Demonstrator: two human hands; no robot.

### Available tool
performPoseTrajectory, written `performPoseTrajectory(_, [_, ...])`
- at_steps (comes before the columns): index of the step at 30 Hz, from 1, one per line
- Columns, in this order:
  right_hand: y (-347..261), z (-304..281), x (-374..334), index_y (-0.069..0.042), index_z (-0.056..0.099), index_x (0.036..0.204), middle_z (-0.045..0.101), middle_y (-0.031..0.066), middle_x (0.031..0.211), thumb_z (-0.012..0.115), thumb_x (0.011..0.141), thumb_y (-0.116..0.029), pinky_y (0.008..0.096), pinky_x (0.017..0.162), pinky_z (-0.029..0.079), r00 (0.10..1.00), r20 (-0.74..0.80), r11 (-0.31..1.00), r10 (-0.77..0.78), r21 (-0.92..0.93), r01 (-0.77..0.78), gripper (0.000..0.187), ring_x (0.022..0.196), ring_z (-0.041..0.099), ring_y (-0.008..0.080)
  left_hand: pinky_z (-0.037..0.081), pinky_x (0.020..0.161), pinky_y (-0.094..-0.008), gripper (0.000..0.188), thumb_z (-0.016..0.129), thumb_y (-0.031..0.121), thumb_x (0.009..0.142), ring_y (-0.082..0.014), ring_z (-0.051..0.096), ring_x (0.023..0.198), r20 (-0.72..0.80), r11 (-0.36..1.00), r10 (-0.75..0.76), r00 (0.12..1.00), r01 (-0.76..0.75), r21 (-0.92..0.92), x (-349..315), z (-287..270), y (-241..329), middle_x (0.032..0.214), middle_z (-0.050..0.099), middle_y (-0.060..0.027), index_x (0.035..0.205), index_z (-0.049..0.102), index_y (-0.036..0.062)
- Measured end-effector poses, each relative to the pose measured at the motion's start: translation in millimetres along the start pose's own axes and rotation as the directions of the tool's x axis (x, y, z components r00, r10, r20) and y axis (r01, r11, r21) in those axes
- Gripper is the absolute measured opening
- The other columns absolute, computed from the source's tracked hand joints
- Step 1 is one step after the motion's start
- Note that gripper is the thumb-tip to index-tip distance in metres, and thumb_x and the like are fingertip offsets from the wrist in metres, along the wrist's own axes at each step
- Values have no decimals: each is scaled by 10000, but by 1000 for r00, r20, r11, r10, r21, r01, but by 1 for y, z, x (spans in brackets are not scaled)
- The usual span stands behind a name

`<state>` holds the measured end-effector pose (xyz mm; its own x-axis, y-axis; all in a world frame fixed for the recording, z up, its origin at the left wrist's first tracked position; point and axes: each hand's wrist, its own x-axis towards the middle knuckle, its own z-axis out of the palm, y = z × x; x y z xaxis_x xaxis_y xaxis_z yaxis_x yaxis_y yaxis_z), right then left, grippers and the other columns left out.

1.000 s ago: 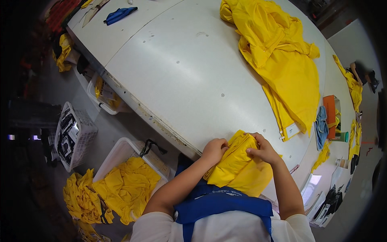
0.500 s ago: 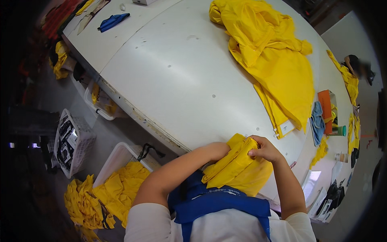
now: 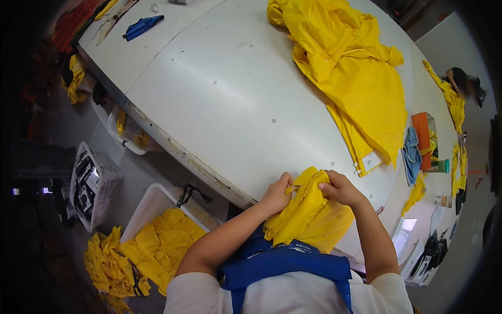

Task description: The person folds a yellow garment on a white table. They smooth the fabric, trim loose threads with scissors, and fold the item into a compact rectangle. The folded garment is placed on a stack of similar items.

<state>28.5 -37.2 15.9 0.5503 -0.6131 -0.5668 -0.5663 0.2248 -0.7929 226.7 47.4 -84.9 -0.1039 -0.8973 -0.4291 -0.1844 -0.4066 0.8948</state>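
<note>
A folded yellow garment [image 3: 300, 217] of thin, smooth cloth is held up in front of my blue apron [image 3: 285, 272], by the table's near edge. My right hand [image 3: 342, 189] grips its upper right corner, thumb on top of the layers. On the other side, my left hand [image 3: 277, 194] is closed at the upper left edge, pinching what looks like a narrow strip of the yellow cloth. Some of its fingertips are hidden. Farther off on the table lies a spread, crumpled yellow garment [image 3: 361, 99] with a white label [image 3: 370, 161] at its lower edge.
The white table [image 3: 225, 115] curves away ahead. To the right are a blue cloth [image 3: 411, 152], an orange box [image 3: 421, 137] and a green-ended roll [image 3: 443, 166]. White baskets [image 3: 107, 183] and heaped yellow cloth [image 3: 162, 240] stand on the left. Another person [image 3: 464, 86] is at far right.
My left hand has come out from behind the bundle to its upper left edge, where it now pinches the cloth. The right hand keeps its hold, and the view has shifted slightly.
</note>
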Motion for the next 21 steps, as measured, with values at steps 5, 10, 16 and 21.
performPoseTrajectory(5, [0, 14, 10, 0, 570, 905, 574, 130, 877, 635, 837, -167, 393, 747, 469, 919, 2, 710, -393, -634, 305, 192, 887, 550, 296, 484, 589, -385, 144, 596, 132, 846, -317, 606, 645, -177, 942, 186, 966, -125, 311, 6, -9, 25, 762, 622, -137, 964, 536, 77])
performPoseTrajectory(10, [10, 41, 18, -62, 587, 851, 558, 88, 985, 657, 753, -160, 390, 769, 472, 907, -88, 443, -412, -889, 115, 155, 914, 554, 274, 504, 551, -415, 124, 601, 142, 822, -321, 617, 620, -184, 746, 523, 832, -342, 571, 12, -6, 15, 742, 632, -118, 915, 549, 80])
performPoseTrajectory(16, [25, 44, 27, -17, 552, 857, 575, 123, 917, 705, 771, -169, 393, 779, 474, 833, -251, 698, -492, -686, 206, 231, 882, 573, 272, 490, 479, -362, 52, 597, 106, 806, -256, 614, 579, -127, 621, 615, 778, -378, 686, 7, -13, 30, 697, 596, -85, 806, 547, 91])
performPoseTrajectory(21, [24, 38, 40, -4, 473, 937, 598, 157, 868, 780, 733, -213, 362, 697, 485, 852, -493, 941, -179, -340, 1, 423, 785, 607, 276, 482, 470, -361, 77, 598, 101, 799, -251, 583, 532, -129, 565, 711, 691, -453, 689, 12, -15, 35, 649, 539, -66, 766, 529, 89])
